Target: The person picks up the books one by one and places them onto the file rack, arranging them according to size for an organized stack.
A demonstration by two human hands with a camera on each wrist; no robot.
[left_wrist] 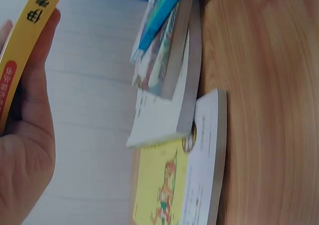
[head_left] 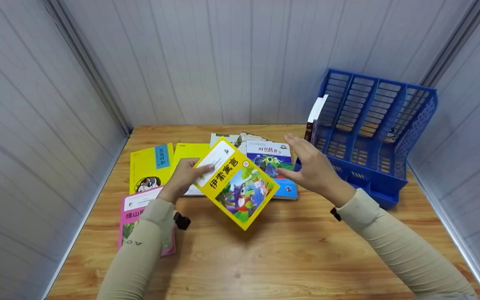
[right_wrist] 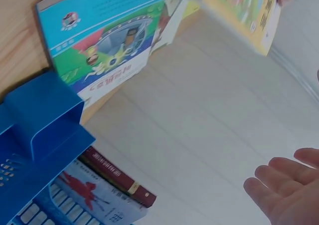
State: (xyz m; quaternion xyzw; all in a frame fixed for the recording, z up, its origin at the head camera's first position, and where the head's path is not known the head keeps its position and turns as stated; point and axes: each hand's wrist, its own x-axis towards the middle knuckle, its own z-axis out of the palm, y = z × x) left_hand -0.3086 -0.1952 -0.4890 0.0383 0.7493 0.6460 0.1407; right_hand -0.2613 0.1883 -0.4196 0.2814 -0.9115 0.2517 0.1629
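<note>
Sleeved forearms [head_left: 411, 246] cross the lower frame. At centre, the left hand [head_left: 183, 177] has its grip round a yellow book's [head_left: 244, 193] edge, probably leaving the far side free; the right hand [head_left: 314, 170], mid-right, is empty, fingers parted.

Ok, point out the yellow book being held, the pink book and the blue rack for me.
Yellow book [head_left: 244, 192]: head view, on the cover picture.
Pink book [head_left: 131, 215]: head view, on the cover title, left of the sleeve.
Blue rack [head_left: 367, 118]: head view, on a divider.

Left wrist view crops the held book [left_wrist: 26, 40].
</note>
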